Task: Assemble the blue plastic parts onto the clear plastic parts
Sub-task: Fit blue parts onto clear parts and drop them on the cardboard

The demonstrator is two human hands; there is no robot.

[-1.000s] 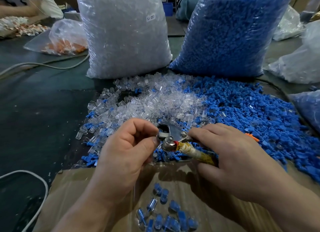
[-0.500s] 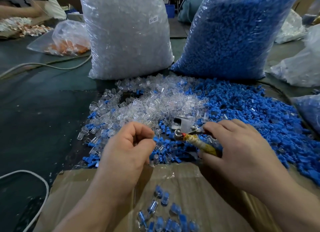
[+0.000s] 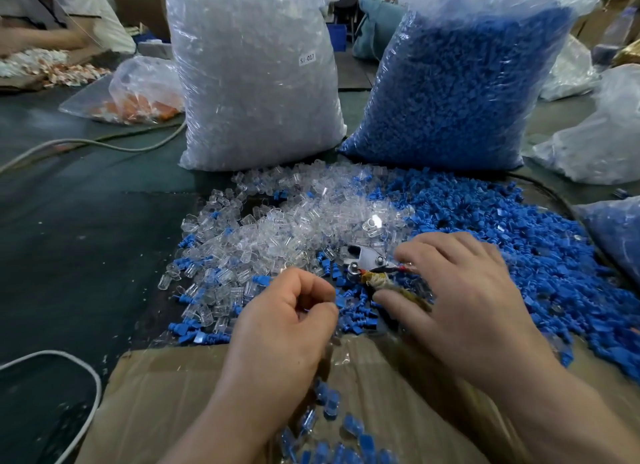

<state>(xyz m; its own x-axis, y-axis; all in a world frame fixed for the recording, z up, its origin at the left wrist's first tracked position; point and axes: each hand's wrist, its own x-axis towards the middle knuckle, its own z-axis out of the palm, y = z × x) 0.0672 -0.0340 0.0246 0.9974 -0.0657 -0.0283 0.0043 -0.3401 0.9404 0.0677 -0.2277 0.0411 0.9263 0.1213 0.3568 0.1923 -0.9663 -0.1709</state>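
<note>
The left forearm (image 3: pixel 225 425) and right forearm (image 3: pixel 554 415) come in bare from the near edge. The left hand (image 3: pixel 287 325) is loosely balled, knuckles up, its fingers (image 3: pixel 311 287) curled in and the thumb tip against the forefinger. The right hand (image 3: pixel 464 300) lies palm down, fingers spread and gently bent, thumb stretched leftward beside a tool handle (image 3: pixel 381 283); whether it grips the handle is hidden.

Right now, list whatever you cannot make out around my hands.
Head view: what the left hand pinches, if anything; its curled fingers hide it.
Head view: the metal tool's handle; the right hand covers it.
Head view: the assembled pieces in the cardboard box; the left forearm and bottom edge cut them off.
</note>
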